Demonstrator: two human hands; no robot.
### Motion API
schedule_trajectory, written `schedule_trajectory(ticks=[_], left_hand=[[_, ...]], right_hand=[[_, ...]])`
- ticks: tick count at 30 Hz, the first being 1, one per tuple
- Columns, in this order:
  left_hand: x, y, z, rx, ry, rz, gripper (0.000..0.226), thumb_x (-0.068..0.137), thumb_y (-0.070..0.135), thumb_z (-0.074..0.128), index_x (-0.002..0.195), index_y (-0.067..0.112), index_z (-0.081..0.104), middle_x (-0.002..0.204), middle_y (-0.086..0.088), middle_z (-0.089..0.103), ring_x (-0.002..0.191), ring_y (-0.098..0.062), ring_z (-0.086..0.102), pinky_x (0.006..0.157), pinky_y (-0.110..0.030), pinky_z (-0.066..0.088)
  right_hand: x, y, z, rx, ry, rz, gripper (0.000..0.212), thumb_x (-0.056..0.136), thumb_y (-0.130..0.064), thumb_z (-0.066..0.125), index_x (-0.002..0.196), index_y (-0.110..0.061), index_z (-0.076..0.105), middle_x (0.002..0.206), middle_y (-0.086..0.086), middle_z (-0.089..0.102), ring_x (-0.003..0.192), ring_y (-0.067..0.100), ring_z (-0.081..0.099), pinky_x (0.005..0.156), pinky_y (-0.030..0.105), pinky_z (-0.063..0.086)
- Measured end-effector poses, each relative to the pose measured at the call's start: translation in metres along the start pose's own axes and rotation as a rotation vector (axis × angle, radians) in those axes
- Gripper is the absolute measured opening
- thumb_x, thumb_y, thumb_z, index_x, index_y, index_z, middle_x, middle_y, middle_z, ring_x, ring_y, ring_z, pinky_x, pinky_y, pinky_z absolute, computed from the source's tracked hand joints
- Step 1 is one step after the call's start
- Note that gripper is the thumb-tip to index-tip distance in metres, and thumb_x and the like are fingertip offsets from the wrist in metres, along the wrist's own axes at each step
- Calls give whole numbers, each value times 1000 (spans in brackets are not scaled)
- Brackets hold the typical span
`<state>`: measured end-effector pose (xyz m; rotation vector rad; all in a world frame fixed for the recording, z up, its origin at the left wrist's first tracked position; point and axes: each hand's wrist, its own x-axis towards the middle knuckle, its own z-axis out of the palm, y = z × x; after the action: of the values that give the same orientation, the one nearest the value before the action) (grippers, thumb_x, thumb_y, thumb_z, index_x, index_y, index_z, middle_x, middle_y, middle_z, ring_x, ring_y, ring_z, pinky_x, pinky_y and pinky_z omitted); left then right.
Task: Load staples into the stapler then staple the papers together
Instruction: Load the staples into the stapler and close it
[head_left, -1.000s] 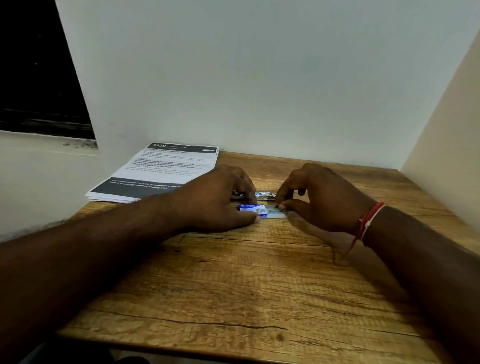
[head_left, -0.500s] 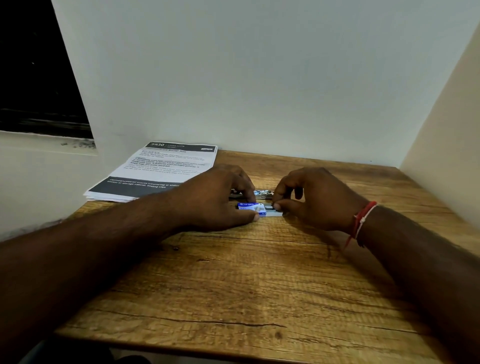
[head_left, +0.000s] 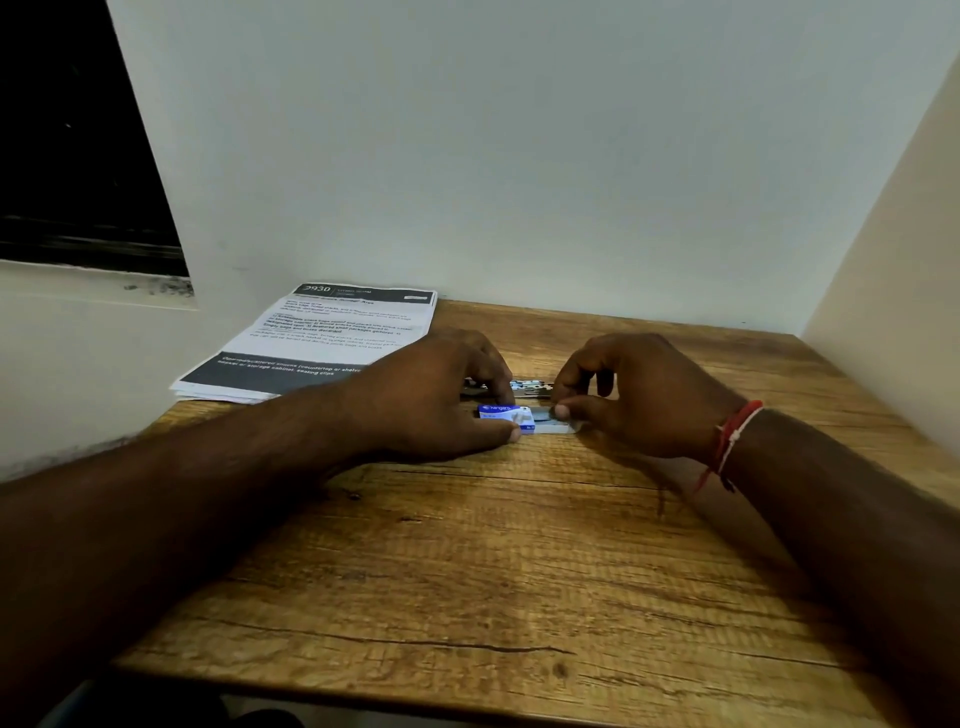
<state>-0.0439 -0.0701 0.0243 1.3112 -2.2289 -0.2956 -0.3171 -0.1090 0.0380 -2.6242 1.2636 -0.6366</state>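
A small blue-and-white staple box (head_left: 508, 413) lies on the wooden table (head_left: 467, 571) in the middle. My left hand (head_left: 431, 400) holds its sleeve between thumb and fingers. My right hand (head_left: 639, 400) pinches the box's inner tray (head_left: 545, 422), which sticks out to the right. Just behind the box, a metal stapler (head_left: 524, 387) lies flat, mostly hidden by both hands. A stack of printed papers (head_left: 327, 338) sits at the table's far left corner.
White walls close the table in at the back and on the right. A dark window with a sill lies to the left. The table's front edge is near the bottom of the view.
The hands have barely moved. My right hand has stayed pinched on the inner tray at the box's right end, and the tray still shows beside the sleeve.
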Motion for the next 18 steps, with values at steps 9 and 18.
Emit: schedule_trajectory(ticks=[9, 18], left_hand=[[1, -1, 0, 10, 0, -5, 22, 84, 53, 93, 99, 38, 85, 118, 21, 70, 114, 2, 66, 103, -37, 60], [1, -3, -4, 48, -1, -26, 27, 82, 54, 89, 106, 43, 82, 105, 22, 74, 102, 4, 66, 90, -32, 60]], right_hand=[[1, 6, -9, 13, -22, 82, 9, 101, -31, 77, 105, -33, 85, 95, -16, 79, 91, 5, 70, 82, 33, 58], [2, 6, -10, 246, -132, 215, 13, 100, -22, 79, 105, -31, 87, 91, -15, 85, 83, -3, 76, 71, 10, 53]])
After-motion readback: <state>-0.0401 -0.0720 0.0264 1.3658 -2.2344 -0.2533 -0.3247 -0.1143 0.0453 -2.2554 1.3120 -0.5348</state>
